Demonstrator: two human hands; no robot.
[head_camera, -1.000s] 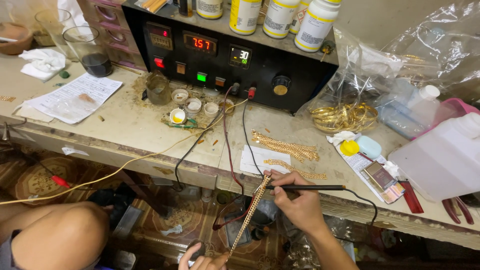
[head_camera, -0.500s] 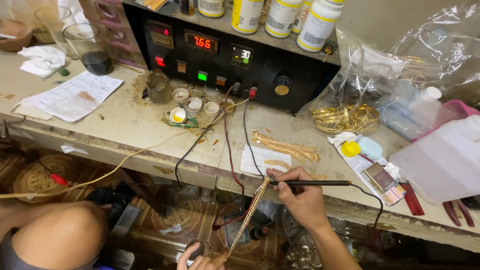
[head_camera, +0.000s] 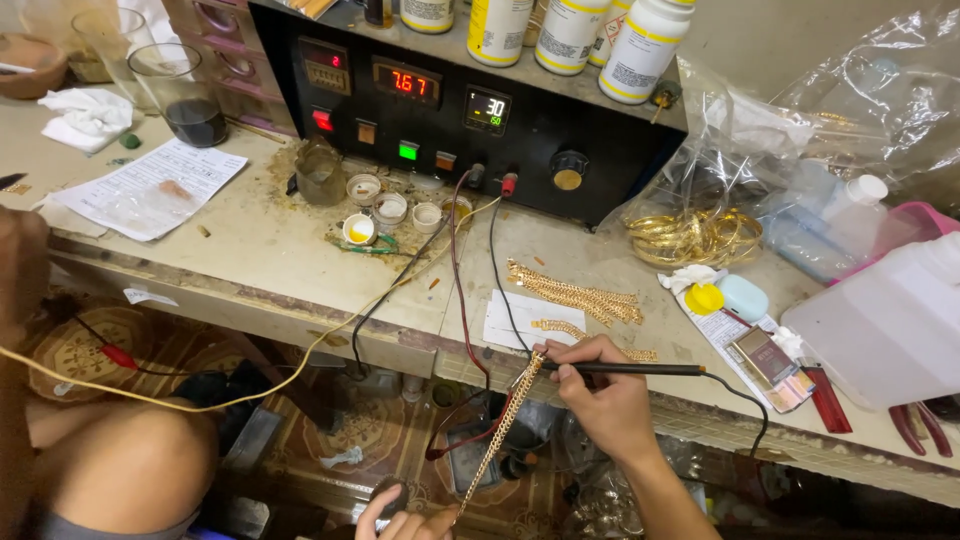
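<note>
My right hand (head_camera: 612, 400) sits just below the workbench's front edge, pinching the top end of a long gold chain (head_camera: 498, 432). The same hand holds a thin black probe (head_camera: 640, 369) with a black wire, its tip against the chain. From there the chain hangs slanting down and to the left to my left hand (head_camera: 402, 520). That hand grips the lower end at the bottom edge of the view, with only its fingers showing.
A black power box (head_camera: 450, 130) with lit readouts stands at the back, bottles (head_camera: 640, 45) on top, red, black and yellow leads trailing off the bench. Gold chains (head_camera: 575, 293), bagged bangles (head_camera: 695, 238), small cups (head_camera: 390, 208), a beaker (head_camera: 190, 95) and a white jug (head_camera: 880, 320) crowd the bench. A bare knee (head_camera: 120, 470) is at lower left.
Both hands keep their hold on the chain and barely move. My left hand has shifted slightly at the bottom edge. The red readout on the box has changed.
</note>
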